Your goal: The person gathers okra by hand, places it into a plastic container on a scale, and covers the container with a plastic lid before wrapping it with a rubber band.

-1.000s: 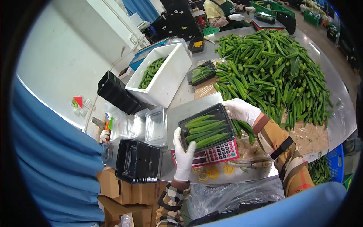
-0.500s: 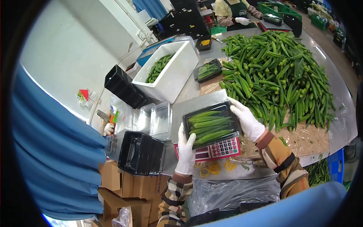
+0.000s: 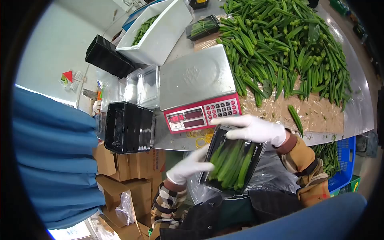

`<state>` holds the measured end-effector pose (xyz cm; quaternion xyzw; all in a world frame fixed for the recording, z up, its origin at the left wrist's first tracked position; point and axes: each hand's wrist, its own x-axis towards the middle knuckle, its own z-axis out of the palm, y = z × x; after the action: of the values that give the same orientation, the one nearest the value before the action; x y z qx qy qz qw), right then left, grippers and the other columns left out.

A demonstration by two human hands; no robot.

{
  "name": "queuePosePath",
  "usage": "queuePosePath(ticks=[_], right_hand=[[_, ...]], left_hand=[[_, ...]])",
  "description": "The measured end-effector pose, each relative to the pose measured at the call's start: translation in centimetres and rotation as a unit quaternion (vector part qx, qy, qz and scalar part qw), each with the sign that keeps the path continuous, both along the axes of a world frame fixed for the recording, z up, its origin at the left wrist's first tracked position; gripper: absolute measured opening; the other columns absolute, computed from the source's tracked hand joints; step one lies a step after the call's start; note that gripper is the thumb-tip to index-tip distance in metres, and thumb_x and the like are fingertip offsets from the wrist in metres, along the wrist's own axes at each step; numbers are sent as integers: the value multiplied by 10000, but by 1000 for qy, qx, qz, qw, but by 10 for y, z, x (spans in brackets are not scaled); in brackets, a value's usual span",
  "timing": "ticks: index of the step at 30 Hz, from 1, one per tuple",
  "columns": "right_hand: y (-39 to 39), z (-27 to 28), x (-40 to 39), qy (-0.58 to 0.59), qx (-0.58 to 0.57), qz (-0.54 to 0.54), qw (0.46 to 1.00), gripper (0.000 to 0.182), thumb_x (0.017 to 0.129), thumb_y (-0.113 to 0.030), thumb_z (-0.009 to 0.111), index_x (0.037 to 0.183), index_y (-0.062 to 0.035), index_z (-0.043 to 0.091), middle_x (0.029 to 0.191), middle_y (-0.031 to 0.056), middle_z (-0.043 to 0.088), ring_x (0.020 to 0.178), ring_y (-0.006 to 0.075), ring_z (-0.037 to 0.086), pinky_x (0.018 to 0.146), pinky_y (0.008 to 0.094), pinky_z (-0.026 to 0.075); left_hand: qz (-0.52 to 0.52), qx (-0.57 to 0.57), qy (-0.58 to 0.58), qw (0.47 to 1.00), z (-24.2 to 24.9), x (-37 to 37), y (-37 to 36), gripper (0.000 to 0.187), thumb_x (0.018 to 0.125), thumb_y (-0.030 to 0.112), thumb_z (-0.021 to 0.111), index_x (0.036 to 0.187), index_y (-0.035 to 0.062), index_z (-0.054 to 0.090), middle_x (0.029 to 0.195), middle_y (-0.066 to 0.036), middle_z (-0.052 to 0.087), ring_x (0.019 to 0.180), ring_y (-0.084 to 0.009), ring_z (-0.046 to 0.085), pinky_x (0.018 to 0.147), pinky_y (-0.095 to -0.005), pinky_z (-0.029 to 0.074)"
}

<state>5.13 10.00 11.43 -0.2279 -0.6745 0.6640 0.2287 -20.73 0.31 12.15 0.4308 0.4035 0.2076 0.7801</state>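
A black tray of okra with a clear lid [image 3: 234, 162] is tilted in front of my body, below the table's front edge. My left hand [image 3: 188, 166], white-gloved, grips its left side, with the thumb over the lid. My right hand [image 3: 256, 130], also gloved, is at the tray's upper edge, thumb on the lid and the other fingers stretched past the far side. Just beyond my hands stands a red scale [image 3: 202, 114] with a bare metal plate and a lit display. Yellow rubber bands [image 3: 204, 139] lie at its front, partly hidden by my hands.
A large okra heap [image 3: 284, 44] covers the table's right side. At left stand stacked black trays [image 3: 128, 128], clear lids [image 3: 148, 86] and a white foam box [image 3: 172, 32]. A banded okra pack [image 3: 203, 27] lies behind the scale. Cardboard boxes [image 3: 140, 168] and a blue crate [image 3: 348, 160] sit below.
The okra tray has come off the scale toward my body and turned. Both hands moved down with it, uncovering the scale. The view has tilted downward, and the co-worker has left it.
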Motion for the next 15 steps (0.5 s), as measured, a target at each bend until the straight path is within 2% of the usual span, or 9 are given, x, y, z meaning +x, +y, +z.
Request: queuePosePath(ticks=[1, 3, 5, 7, 9, 11, 12, 13, 15], right_hand=[[-6, -10, -7, -13, 52, 8, 999, 473, 998, -251, 554, 1439, -90, 498, 1441, 146, 528, 1333, 250, 483, 1120, 356, 364], [-5, -14, -5, -35, -75, -56, 995, 446, 1027, -301, 516, 1413, -78, 521, 1360, 152, 596, 1235, 247, 569, 1058, 344, 430], [0, -19, 10, -14, -197, -141, 970, 422, 1020, -279, 536, 1377, -54, 549, 1273, 125, 650, 1116, 211, 630, 968, 310, 490], [-1, -52, 21, -40, -30, -282, 958, 339, 965, -219, 626, 1253, -42, 647, 1052, 97, 718, 934, 179, 669, 817, 306, 525], [-15, -61, 28, -143, 61, -278, 948, 218, 957, -113, 612, 1134, -17, 697, 1021, 90, 720, 923, 155, 663, 836, 289, 519], [-32, -63, 20, -199, 166, -224, 939, 175, 914, -146, 664, 1046, -53, 731, 1003, 118, 717, 909, 225, 685, 821, 331, 528], [-38, -86, 14, -185, 298, -207, 913, 193, 869, -206, 701, 1021, -89, 730, 950, 122, 699, 884, 293, 675, 790, 380, 532], [-46, -89, 4, -203, 348, -186, 896, 155, 850, -241, 677, 911, -100, 690, 820, 113, 623, 801, 306, 643, 715, 412, 517], [-56, -93, -12, -281, 462, -150, 828, 109, 821, -207, 669, 842, -102, 651, 764, 103, 559, 730, 292, 606, 651, 420, 488]], left_hand=[[24, -22, 60, 998, 2, 10, -11, 781, 786, 115, 756, 1456, -35, 383, 1361, -107, 534, 1254, -171, 491, 1084, -332, 375], [92, -96, 36, 990, -6, 11, -24, 765, 777, 89, 756, 1443, -30, 399, 1313, -89, 557, 1173, -150, 533, 1009, -310, 434], [186, -41, 4, 982, -15, -3, -38, 737, 780, 66, 724, 1439, -22, 406, 1287, -113, 583, 1109, -193, 604, 938, -314, 506], [328, -37, -88, 940, -19, -20, -51, 753, 801, 120, 753, 1447, 21, 379, 1327, -107, 551, 1165, -211, 586, 1001, -360, 491], [424, -95, -170, 885, -41, -46, -66, 662, 860, 218, 726, 1417, 16, 434, 1310, -128, 585, 1173, -278, 604, 985, -447, 534], [539, -77, -176, 820, -51, -51, -66, 570, 920, 240, 676, 1402, 22, 463, 1309, -132, 593, 1185, -296, 595, 1008, -476, 511], [514, -83, -244, 818, -43, -44, -61, 531, 949, 236, 649, 1402, 31, 463, 1326, -138, 582, 1199, -311, 581, 1041, -506, 475], [521, -91, -238, 815, -51, -45, -62, 542, 931, 203, 663, 1401, 24, 462, 1343, -143, 571, 1212, -317, 570, 1072, -506, 442], [495, -48, -203, 844, -60, -43, -64, 517, 963, 245, 609, 1392, -5, 465, 1374, -190, 554, 1245, -354, 552, 1076, -533, 432]])
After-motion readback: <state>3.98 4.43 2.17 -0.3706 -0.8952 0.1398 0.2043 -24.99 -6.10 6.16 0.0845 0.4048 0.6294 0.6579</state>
